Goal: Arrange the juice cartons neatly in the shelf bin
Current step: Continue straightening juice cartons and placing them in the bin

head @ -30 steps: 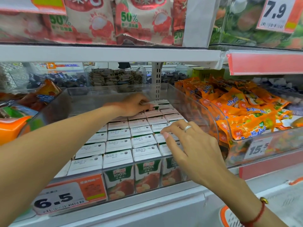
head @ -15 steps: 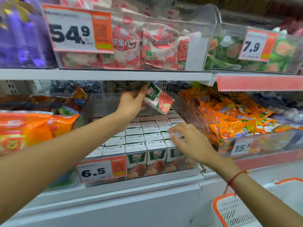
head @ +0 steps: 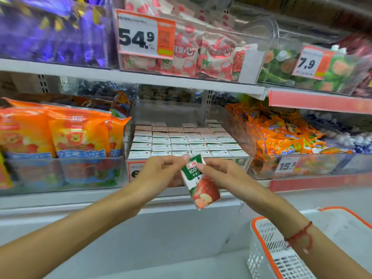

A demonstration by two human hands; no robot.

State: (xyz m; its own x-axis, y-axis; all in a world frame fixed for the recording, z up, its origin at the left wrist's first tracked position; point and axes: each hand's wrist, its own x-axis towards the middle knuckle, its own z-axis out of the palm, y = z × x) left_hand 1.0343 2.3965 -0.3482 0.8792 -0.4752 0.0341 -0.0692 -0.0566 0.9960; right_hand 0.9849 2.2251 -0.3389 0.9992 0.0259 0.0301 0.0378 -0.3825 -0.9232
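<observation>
Now the small green-and-white apple juice carton (head: 198, 184) is out of the clear plastic shelf bin (head: 244, 137), pinched before it by both left hand (head: 161, 174) and right hand (head: 221, 174), leaving re-seating still undone.

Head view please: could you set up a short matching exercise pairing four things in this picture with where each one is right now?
Things
1. juice carton
2. white basket
3. orange snack packets
4. price tag 54.9

Places
A. upper shelf, on the front of a clear bin
B. lower right corner, below the right forearm
C. held tilted between the left hand and the right hand, in front of the shelf bin
D. clear bin to the right of the rows of cartons

Pairs: 1-C, 2-B, 3-D, 4-A
</observation>
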